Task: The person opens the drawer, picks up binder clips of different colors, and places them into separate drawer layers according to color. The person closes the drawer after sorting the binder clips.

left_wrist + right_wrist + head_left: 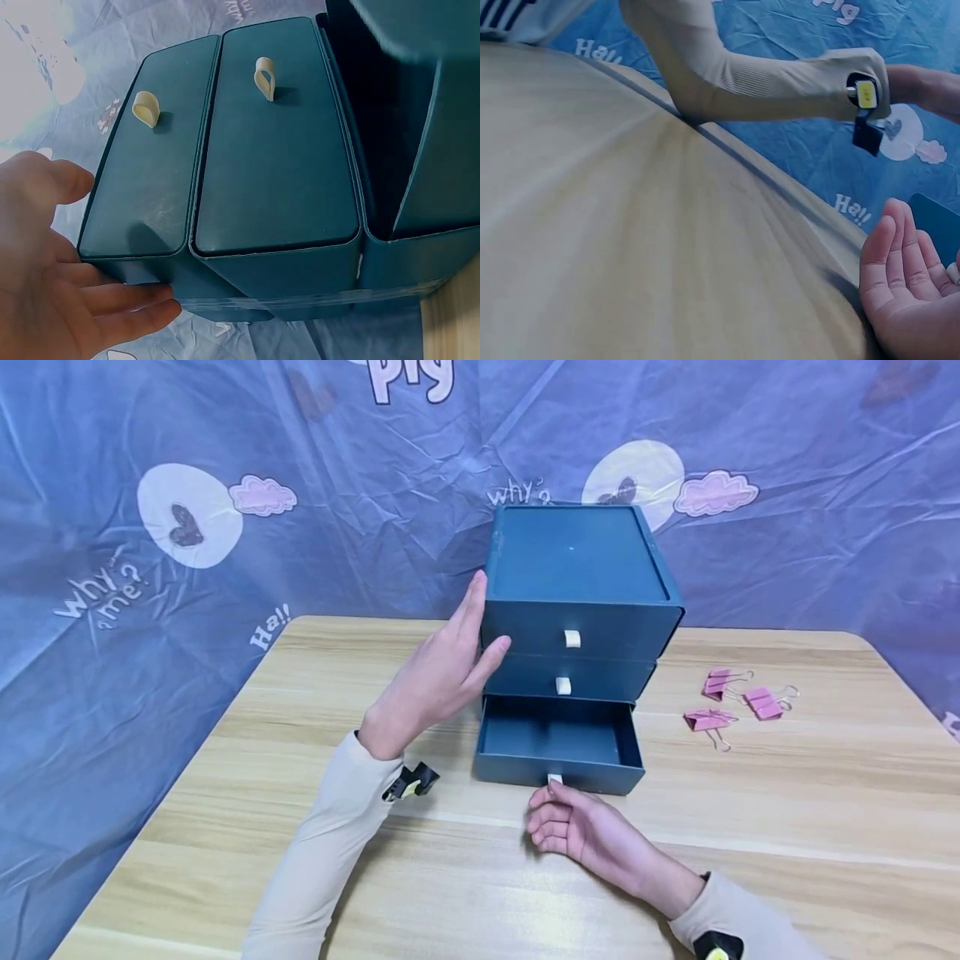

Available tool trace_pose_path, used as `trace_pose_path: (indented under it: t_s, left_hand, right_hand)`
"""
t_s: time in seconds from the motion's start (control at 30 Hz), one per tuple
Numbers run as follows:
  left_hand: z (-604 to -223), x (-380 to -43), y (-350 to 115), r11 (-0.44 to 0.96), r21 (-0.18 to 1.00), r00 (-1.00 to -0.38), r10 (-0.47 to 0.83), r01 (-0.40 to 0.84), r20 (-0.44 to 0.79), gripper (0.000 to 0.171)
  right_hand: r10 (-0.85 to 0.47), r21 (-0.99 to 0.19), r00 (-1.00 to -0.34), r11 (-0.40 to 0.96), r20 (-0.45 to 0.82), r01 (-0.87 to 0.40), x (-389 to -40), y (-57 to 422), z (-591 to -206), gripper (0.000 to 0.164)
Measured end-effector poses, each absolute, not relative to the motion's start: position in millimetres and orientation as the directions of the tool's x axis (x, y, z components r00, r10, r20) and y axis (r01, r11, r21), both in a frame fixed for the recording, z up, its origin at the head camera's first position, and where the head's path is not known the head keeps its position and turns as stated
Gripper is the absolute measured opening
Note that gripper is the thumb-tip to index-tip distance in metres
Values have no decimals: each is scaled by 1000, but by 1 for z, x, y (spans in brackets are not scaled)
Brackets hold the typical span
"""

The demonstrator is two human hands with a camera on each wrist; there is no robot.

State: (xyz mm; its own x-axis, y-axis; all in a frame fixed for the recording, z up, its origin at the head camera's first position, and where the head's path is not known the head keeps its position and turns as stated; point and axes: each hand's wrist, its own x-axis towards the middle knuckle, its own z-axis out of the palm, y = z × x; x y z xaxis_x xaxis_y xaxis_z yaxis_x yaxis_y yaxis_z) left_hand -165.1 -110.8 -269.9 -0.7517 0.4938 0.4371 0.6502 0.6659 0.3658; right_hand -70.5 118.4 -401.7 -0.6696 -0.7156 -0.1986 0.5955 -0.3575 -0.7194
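Note:
A dark teal drawer unit (585, 556) with three stacked drawers stands on the table, its bottom drawer (558, 770) pulled out and bare inside. My left hand (431, 681) rests against the unit's left side, fingers straight and thumb by the front edge. In the left wrist view, that hand (52, 270) lies beside the top drawer (150, 165). At the bottom drawer's front, my right hand (592, 835) pinches the small cream pull tab (555, 778) by thumb and finger. The right wrist view shows the right hand (911, 292) at its edge, with the tab mostly hidden.
Three pink binder clips, one of them the nearest clip (708, 719), lie to the right of the unit on the wooden table (300, 718). A blue printed cloth (375, 485) hangs behind the table's back edge.

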Motion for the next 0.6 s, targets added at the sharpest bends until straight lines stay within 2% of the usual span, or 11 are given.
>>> trace_pose_path:
  t_s: [0.6]
  left_hand:
    - [-268, -164, -110, 683, 356, -761, 492, 638, 423, 71]
  right_hand:
    - [-744, -688, -639, -362, -192, 629, -44, 121, -403, 35]
